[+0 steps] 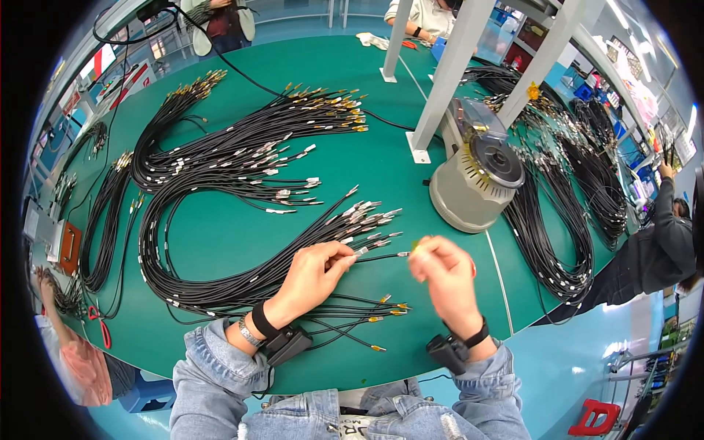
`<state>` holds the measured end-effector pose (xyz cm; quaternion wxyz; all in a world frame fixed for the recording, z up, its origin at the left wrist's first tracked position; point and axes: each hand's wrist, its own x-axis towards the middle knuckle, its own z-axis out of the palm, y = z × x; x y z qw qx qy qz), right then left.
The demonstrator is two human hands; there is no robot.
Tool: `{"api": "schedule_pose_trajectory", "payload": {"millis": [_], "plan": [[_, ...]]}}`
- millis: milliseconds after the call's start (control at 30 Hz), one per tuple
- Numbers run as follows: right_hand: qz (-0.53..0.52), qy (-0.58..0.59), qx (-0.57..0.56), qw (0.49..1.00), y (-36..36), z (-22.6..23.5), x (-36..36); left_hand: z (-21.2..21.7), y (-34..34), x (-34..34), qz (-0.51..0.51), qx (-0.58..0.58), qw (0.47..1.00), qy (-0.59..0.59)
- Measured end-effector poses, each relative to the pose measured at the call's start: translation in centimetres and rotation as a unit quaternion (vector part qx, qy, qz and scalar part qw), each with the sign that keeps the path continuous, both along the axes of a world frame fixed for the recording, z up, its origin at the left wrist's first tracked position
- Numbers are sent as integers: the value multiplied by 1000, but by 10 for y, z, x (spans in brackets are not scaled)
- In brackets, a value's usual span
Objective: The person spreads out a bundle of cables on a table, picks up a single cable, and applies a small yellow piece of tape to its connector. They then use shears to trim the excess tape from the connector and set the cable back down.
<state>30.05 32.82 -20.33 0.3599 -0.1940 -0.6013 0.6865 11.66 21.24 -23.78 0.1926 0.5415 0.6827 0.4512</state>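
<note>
My left hand (314,273) is closed in a pinch on a thin black cable (385,257), whose tip points toward my right hand. Beneath that hand runs a curved bundle of black cables (220,287) with white-tagged, metal-tipped ends. My right hand (446,279), slightly blurred, is raised just past the cable's tip, its fingers pinched together. A small yellow piece (415,245) shows at its fingertips; the exact kind is too blurred to tell. Closer to my body, several loose cables with yellow-marked ends (396,311) lie on the green table (381,165).
More black cable bundles (242,139) lie farther back, with others (557,249) at the right. A round grey machine (473,187) stands beside metal posts (447,88). A red-handled tool (106,334) rests at the left edge. Other people work around the table.
</note>
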Motion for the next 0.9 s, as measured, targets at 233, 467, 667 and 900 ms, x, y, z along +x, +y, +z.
{"api": "schedule_pose_trajectory", "payload": {"millis": [233, 467, 667, 900], "plan": [[107, -108, -13, 988, -37, -22, -20, 16, -24, 10, -5, -5, 993, -117], [72, -122, 18, 990, -48, -36, -27, 9, -27, 14, 3, 41, 993, -112], [28, -113, 41, 992, -47, -36, -34, 10, -26, 13, 3, 30, 994, -105], [24, -119, 68, 990, -47, -37, -34, 7, -26, 15, 8, 32, 993, -117]]}}
